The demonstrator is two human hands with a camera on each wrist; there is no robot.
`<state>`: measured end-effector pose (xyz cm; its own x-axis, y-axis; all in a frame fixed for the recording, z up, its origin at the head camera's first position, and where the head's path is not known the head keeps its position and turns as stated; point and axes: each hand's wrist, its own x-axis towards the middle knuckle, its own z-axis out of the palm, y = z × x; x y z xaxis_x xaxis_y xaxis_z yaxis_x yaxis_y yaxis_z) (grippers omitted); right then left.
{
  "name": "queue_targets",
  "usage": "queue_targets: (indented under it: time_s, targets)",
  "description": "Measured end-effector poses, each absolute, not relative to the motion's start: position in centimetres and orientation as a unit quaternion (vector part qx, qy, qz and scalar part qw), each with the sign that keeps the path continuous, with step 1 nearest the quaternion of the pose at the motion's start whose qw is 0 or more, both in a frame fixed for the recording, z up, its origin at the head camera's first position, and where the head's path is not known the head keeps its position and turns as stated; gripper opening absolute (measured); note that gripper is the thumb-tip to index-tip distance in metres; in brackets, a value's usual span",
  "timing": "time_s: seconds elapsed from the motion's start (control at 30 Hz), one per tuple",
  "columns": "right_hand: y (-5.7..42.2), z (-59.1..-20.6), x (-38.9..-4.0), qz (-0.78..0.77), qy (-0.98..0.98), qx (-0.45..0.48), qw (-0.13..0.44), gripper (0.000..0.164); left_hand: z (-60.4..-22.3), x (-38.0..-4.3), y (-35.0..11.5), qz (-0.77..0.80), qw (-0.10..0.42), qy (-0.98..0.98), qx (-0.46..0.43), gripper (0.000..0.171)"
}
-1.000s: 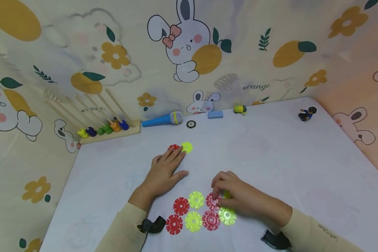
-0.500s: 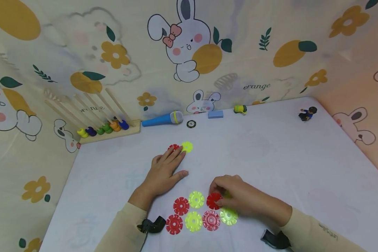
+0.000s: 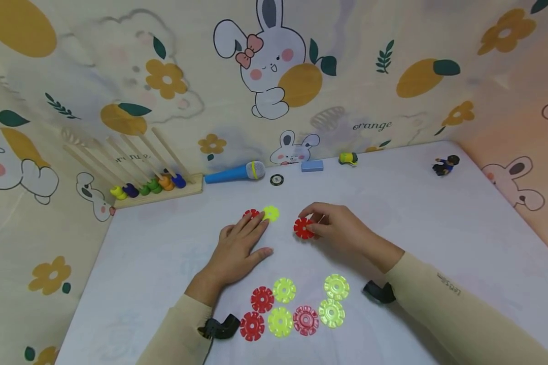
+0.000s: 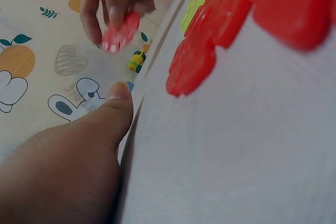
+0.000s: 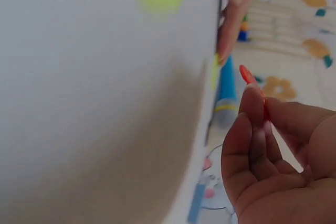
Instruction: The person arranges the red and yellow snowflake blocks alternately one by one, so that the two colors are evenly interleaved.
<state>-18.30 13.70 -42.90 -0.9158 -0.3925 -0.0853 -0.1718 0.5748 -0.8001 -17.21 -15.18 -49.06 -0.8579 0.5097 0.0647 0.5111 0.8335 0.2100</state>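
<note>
My right hand (image 3: 340, 225) pinches a red notched disc (image 3: 302, 229) between thumb and fingers, raised over the table; the right wrist view shows the disc (image 5: 247, 75) edge-on. My left hand (image 3: 237, 253) lies flat with fingers straight, its fingertips on a red disc (image 3: 251, 214) and at the edge of a yellow-green disc (image 3: 271, 213). Nearer me lie more notched discs: a red one (image 3: 262, 299), another red one (image 3: 252, 326), a pinkish-red one (image 3: 306, 320), and several yellow-green ones, such as the disc (image 3: 336, 287) at the right.
Along the back edge stand a wooden bead rack (image 3: 160, 195), a blue toy microphone (image 3: 235, 173), a small black round piece (image 3: 276, 180), a blue block (image 3: 312, 166) and a yellow-green toy (image 3: 348, 158). A small figure (image 3: 445, 165) is at the far right. Patterned cloth rises behind.
My right hand has picked up the red disc from the upper row of the near group and carried it forward, to the right of the left hand. The left hand has stayed still.
</note>
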Motion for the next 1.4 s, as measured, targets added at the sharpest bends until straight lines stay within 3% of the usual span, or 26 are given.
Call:
queue_targets:
  time_s: [0.3,0.53,0.73,1.2,1.4]
  targets:
    - [13.1,-44.0,-21.8,-0.39,0.905,-0.107,0.128,0.038,-49.2,-17.3,-15.2,-0.112,0.01,-0.956,-0.27,0.075]
    - [12.8,-43.8,-20.5,-0.157,0.95,-0.248,0.109,0.058,-48.9,-17.2,-15.3,-0.109,0.009,-0.957,-0.27,0.075]
    - [12.1,-44.0,-19.9,-0.073,0.95,-0.267,0.142,0.073,-48.9,-17.3,-15.3,-0.107,0.007,-0.956,-0.273,0.075]
    - [10.7,-44.1,-20.4,-0.095,0.946,-0.271,0.149,0.078,-49.0,-17.3,-15.2,-0.106,0.007,-0.956,-0.273,0.076]
    - [11.8,-42.7,-19.3,-0.262,0.922,-0.255,0.125,0.076,-49.0,-17.3,-15.2,-0.102,0.006,-0.957,-0.27,0.076]
